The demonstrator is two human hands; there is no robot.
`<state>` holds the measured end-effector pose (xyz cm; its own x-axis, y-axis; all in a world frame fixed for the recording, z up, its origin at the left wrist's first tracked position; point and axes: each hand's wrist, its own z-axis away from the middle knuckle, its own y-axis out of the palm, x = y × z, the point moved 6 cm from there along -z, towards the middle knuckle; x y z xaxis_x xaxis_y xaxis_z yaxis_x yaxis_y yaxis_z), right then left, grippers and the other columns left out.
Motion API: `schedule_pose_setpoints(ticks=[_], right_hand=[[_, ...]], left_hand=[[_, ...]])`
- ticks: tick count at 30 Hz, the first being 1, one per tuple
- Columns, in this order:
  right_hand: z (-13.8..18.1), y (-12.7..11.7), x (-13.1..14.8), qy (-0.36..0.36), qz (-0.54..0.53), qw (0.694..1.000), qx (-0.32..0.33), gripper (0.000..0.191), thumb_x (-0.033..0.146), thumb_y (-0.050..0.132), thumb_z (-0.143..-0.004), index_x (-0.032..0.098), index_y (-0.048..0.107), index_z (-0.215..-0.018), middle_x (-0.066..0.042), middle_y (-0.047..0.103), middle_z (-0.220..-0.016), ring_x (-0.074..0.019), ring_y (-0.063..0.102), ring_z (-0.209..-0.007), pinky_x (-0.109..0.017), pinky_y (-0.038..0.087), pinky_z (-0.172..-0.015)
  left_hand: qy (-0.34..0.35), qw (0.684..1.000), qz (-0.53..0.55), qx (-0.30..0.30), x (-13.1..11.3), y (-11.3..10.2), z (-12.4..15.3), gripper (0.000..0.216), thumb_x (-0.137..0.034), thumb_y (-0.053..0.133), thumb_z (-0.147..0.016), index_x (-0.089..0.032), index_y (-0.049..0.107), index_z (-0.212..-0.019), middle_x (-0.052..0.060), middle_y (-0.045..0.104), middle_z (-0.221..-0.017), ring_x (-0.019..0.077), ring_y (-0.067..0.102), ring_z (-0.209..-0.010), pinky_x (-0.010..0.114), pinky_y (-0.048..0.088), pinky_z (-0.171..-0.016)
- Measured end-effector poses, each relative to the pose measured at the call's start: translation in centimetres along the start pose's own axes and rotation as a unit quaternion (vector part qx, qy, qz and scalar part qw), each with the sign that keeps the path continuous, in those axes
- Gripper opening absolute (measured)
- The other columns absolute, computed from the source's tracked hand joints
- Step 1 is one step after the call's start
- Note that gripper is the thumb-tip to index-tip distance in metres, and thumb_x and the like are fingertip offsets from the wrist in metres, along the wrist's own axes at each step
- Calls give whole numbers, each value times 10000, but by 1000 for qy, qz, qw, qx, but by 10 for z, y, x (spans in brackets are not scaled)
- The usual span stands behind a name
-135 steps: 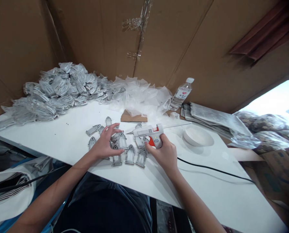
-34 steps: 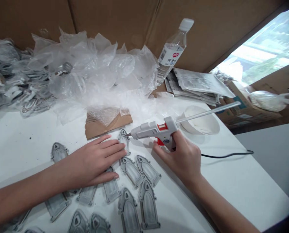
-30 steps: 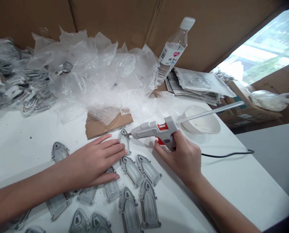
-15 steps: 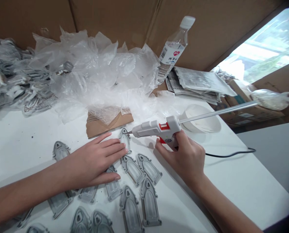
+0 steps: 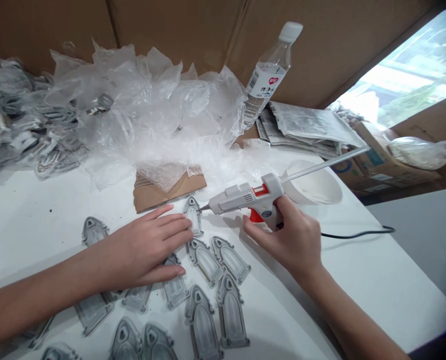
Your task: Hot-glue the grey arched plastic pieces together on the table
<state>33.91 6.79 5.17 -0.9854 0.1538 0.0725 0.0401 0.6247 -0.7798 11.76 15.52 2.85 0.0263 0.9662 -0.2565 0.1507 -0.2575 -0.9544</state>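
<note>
My right hand (image 5: 296,237) is wrapped round the handle of a white and red hot glue gun (image 5: 238,197), with a long clear glue stick (image 5: 328,164) sticking out of its back. The nozzle points left and lies at the right edge of a small grey arched piece (image 5: 193,216), shaped like a gothic window. My left hand (image 5: 151,246) lies flat with its fingers spread, the fingertips touching that piece's left side. Beneath and around this hand lie several similar arched pieces (image 5: 232,312), some partly hidden by the palm and forearm.
Behind the hands are a folded cardboard strip (image 5: 166,194) and a heap of clear plastic bags (image 5: 159,115). A water bottle (image 5: 264,80), newspapers (image 5: 313,127) and a white bowl (image 5: 316,187) stand at the back right. The gun's black cord (image 5: 354,235) runs off the table's right edge.
The glue gun and my right hand have shifted slightly to the right, and the glue stick's back end sits lower and nearer. My left hand has stayed almost still.
</note>
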Motion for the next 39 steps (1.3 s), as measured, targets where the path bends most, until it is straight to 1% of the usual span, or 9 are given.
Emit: schedule_pose_setpoints(ticks=[3, 7, 10, 15, 21, 27, 32, 34, 39], right_hand=[[-2, 0, -7, 29, -25, 999, 23, 387, 371, 697, -714, 233, 336, -739, 92, 342, -537, -66, 326, -440, -207, 256, -432], [-3, 0, -7, 18, -47, 998, 42, 384, 379, 692, -716, 233, 338, -744, 92, 334, -543, -62, 300, -443, -213, 248, -437], [-2, 1, -4, 4, -63, 996, 62, 394, 379, 677, -735, 236, 309, -733, 89, 328, -553, -60, 276, -449, -217, 249, -445], [0, 1, -1, -13, -68, 995, 77, 382, 364, 663, -723, 240, 302, -727, 87, 345, -550, -63, 282, -450, -214, 253, -450], [3, 6, 0, -26, -56, 994, 95, 285, 366, 641, -726, 232, 391, -758, 74, 389, -556, -78, 320, -458, -217, 265, -456], [2, 6, 0, -38, -62, 991, 111, 238, 328, 600, -728, 231, 384, -757, 68, 398, -555, -85, 347, -455, -218, 266, -459], [-2, 5, 0, -36, -88, 987, 133, 237, 315, 563, -766, 235, 341, -738, 74, 377, -541, -77, 328, -432, -218, 248, -456], [-2, 5, 0, -36, -85, 987, 133, 243, 322, 568, -770, 234, 345, -739, 73, 379, -542, -76, 326, -435, -218, 247, -458], [0, 3, 0, -39, -59, 993, 99, 320, 402, 654, -758, 229, 385, -747, 75, 392, -544, -73, 325, -447, -216, 256, -460]], left_hand=[[-3, 1000, 24, 3, 2, -3, -1, 447, -424, 395, -1048, -89, 534, -1308, 171, 623, -1317, 273, 610, -1222, 475, 378, -1150], [-7, 999, 39, 2, 4, -4, -1, 396, -378, 414, -1044, -99, 536, -1298, 166, 623, -1307, 256, 609, -1226, 475, 367, -1173], [-5, 999, 43, -3, 4, -4, 0, 360, -360, 433, -1037, -112, 566, -1261, 160, 624, -1318, 263, 599, -1246, 486, 367, -1172], [-6, 999, 35, -17, 5, -5, 1, 335, -363, 462, -1025, -132, 601, -1224, 148, 642, -1327, 272, 568, -1293, 481, 360, -1179], [-2, 999, 29, -19, 5, -6, 1, 337, -371, 482, -1020, -139, 613, -1227, 136, 648, -1339, 255, 576, -1288, 457, 327, -1197], [-11, 1000, 27, -9, 5, -6, 1, 345, -384, 486, -1021, -147, 619, -1232, 127, 639, -1363, 257, 568, -1301, 452, 295, -1211], [-10, 1000, 24, -10, 5, -6, 1, 336, -382, 495, -1017, -147, 621, -1223, 125, 644, -1355, 257, 575, -1292, 462, 288, -1214], [-9, 1000, 21, -10, 4, -6, 1, 336, -387, 496, -1018, -149, 622, -1220, 120, 643, -1359, 255, 576, -1291, 465, 287, -1214], [-8, 1000, 20, -9, 4, -7, 1, 339, -389, 501, -1016, -152, 622, -1225, 115, 642, -1362, 256, 577, -1290, 470, 293, -1211]])
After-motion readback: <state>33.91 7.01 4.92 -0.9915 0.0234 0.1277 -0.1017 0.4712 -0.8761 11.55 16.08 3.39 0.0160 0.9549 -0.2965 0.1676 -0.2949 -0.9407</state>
